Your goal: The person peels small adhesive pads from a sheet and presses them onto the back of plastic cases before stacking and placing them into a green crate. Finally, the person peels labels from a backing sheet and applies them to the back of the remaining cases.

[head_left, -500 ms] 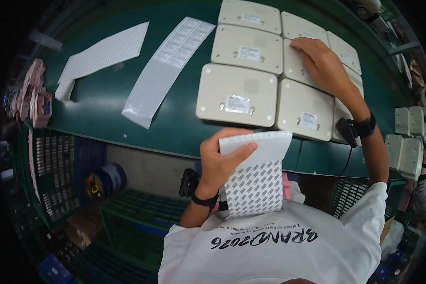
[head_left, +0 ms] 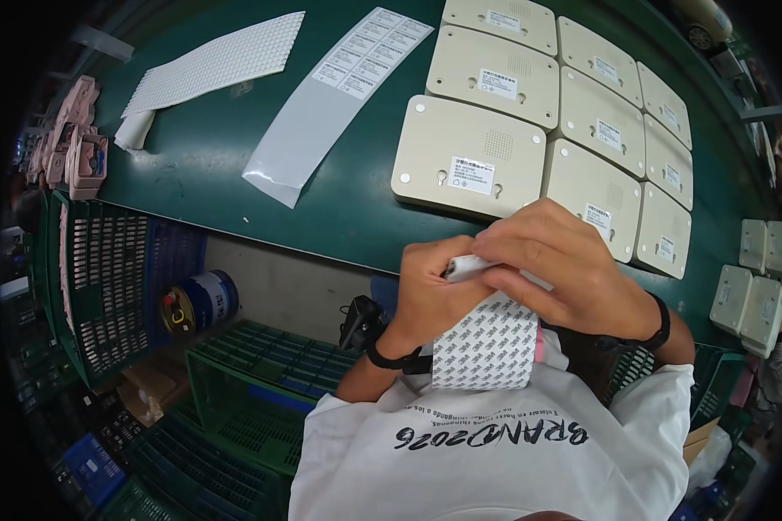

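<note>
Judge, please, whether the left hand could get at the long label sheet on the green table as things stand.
Probably yes, but not freely: nothing covers the label sheet, yet the left hand holds the white patterned strip and would likely need to release it first.

Blue drum (head_left: 207, 300) near green crates (head_left: 113, 300), pink pieces (head_left: 71, 143) piled at far left
</note>
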Available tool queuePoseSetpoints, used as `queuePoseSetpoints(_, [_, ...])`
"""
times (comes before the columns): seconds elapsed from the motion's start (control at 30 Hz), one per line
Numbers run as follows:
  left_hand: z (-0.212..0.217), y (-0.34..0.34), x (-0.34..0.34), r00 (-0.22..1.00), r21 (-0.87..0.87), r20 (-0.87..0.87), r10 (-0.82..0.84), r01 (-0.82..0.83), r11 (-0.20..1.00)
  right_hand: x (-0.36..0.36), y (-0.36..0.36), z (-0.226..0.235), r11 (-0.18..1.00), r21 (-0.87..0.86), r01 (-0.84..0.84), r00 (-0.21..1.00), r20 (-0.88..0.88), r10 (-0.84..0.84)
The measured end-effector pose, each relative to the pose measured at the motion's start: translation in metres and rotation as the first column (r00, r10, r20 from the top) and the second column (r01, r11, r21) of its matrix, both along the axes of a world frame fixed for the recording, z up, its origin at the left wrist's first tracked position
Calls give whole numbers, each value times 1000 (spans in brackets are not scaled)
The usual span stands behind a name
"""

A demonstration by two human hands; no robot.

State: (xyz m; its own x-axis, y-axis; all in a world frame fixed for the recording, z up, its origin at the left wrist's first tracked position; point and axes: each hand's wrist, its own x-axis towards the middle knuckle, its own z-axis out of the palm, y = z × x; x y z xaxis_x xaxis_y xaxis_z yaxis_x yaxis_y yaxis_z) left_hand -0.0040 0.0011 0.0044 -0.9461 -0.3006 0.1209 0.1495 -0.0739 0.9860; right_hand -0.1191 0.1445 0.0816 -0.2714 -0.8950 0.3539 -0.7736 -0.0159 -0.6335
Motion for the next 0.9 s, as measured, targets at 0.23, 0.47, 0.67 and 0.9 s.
queuePoseSetpoints(0.23, [-6, 0, -1, 999, -87, 35, -5, 8, 996, 3, -5, -1, 999, 36, 0, 990, -140, 5])
queuePoseSetpoints(0.47, [-11, 1, -4, 997, -28, 72, 13, -11, 1000, -3, -6, -19, 996, -69, -56, 941, -338, 30])
queuePoseSetpoints(0.67, [-8, 0, -5, 997, 52, 77, -22, 18, 998, -1, -10, -5, 980, -55, -189, 857, -496, 138])
queuePoseSetpoints(0.9, [-5, 2, -7, 986, 94, 156, -65, 51, 994, -118, 1, 10, 752, 511, 417, 830, 122, -544])
